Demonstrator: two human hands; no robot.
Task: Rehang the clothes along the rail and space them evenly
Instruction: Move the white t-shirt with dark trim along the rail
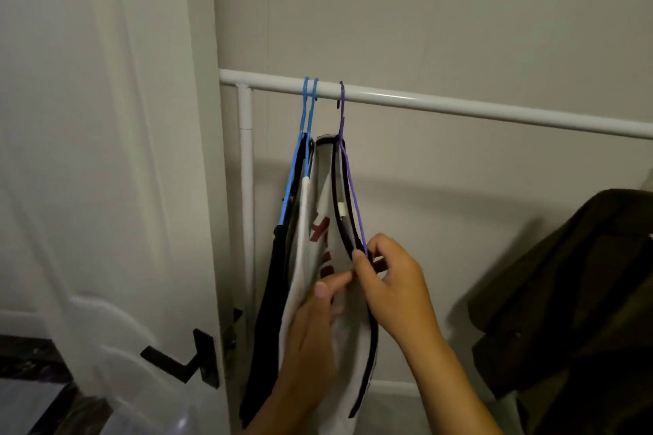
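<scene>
Clothes hang bunched at the rail's left end: two blue hangers, one purple hanger (white jersey). Right hand pinches the purple hanger's shoulder; left hand grips the jersey.

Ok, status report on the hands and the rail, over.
Right hand pinching purple wire hanger; left hand on white garment. Three hangers bunched at left end of white metal rail. Rest of rail bare.

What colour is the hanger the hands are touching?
Purple hanger, seen in the head view.
</scene>
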